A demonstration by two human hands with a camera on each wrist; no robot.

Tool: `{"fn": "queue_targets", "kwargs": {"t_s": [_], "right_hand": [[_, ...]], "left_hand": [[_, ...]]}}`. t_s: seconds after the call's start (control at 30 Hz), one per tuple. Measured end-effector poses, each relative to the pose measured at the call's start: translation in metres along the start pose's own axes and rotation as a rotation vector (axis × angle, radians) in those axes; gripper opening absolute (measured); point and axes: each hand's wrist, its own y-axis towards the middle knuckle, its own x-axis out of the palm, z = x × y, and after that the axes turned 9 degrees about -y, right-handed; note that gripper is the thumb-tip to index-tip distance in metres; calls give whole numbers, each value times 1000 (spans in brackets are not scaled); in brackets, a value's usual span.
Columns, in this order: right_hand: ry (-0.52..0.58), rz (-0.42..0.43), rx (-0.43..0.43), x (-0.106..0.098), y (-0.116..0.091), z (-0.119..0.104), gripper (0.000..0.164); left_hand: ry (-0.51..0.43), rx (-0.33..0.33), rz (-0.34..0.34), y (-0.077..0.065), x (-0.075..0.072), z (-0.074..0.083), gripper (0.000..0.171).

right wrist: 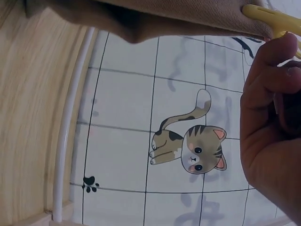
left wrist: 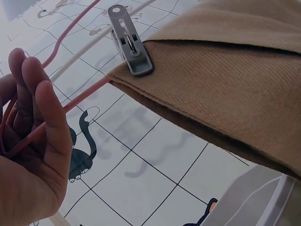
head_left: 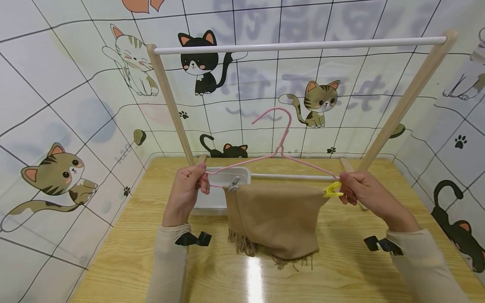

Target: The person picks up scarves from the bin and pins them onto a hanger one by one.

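Both hands hold a pink hanger [head_left: 282, 151] up by its two ends, hook pointing upward. A tan fringed scarf [head_left: 276, 221] hangs folded over its lower bar. Near the scarf's left corner a grey clothespin [head_left: 234, 184] clips it, seen closely as a clothespin [left wrist: 130, 42] in the left wrist view. At the right corner sits a yellow clothespin [head_left: 333, 190]. My left hand [head_left: 187, 189] curls its fingers round the hanger's left end. My right hand [head_left: 361, 191] grips the right end, close beside the yellow clothespin.
A wooden rack with a white top rod [head_left: 299, 45] stands behind the hanger, its posts left and right. Behind the scarf on the left is a white tray [head_left: 208, 201]. Everything stands on a wood-grain table [head_left: 125, 256] before a cat-print backdrop [head_left: 250, 92].
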Motion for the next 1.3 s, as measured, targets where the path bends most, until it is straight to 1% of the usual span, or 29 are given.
{"fn": "queue_targets", "kwargs": {"t_s": [0.1,0.2,0.37,0.5,0.57,0.73,0.83,0.9,1.13,1.3], "right_hand": [[47,-8,-3,2,-2,-1,55],[95,-37,-1,2,-4,-2,54],[137,-105,49,-1,-5,-4,52],[157,-128,88,-3,-5,-3,49],[174,-131,86,-4,-6,-2,48],[232,-130,45,-3,-6,-1,44],[254,-120,34,-2,-7,-3,44],[244,-100,33,0,-8,-4,44],[119,41,19,9,-10,-10,51],[73,90,-2,12,-11,-9,51]], "left_hand": [[0,5,-1,1,-1,-1,43],[-1,7,0,1,-1,-1,44],[5,13,-9,1,-1,-1,44],[13,7,-15,1,-1,-1,43],[13,4,-13,1,-1,-1,43],[15,-3,-11,1,-1,-2,43],[16,-9,-11,1,-1,-2,43],[15,-5,-11,1,-1,-2,43],[-4,9,-16,1,-2,-2,44],[-14,-1,-26,1,-4,-2,44]]}}
